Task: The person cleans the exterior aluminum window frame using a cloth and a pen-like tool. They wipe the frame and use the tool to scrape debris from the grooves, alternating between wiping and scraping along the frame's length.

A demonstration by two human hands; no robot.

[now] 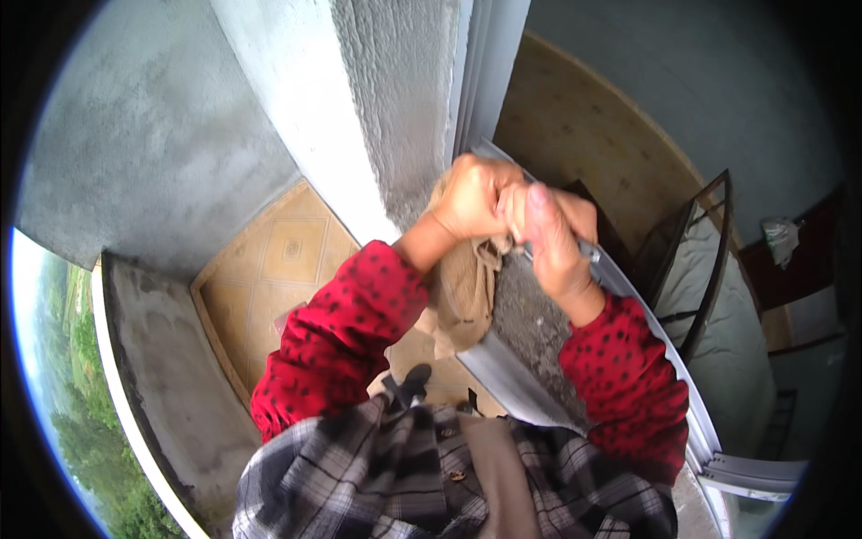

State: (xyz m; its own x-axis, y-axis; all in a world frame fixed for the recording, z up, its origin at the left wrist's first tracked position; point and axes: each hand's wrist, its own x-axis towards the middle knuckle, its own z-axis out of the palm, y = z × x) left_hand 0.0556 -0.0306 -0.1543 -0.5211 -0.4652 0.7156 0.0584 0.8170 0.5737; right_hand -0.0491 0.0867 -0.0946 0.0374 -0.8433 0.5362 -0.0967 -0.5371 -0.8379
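A tan cloth (465,290) hangs in folds beneath my two hands, over the inner edge of a rough concrete window sill (539,323). My left hand (475,195) is closed in a fist on its upper part. Pressed against that fist, my right hand (555,236) has its fingers curled at the bunched cloth and its thumb lying along the top. The fingers hide most of the cloth between the hands. Both hands are above the sill, close to the metal track of the window frame (630,283).
A plastered wall corner (397,87) rises beside the upright window frame (488,74). Beyond the sill is a room with a dark-framed piece of furniture (714,323) under pale fabric and a plastic bag (781,239). Patterned floor tiles (289,249) and a low parapet (168,377) lie left.
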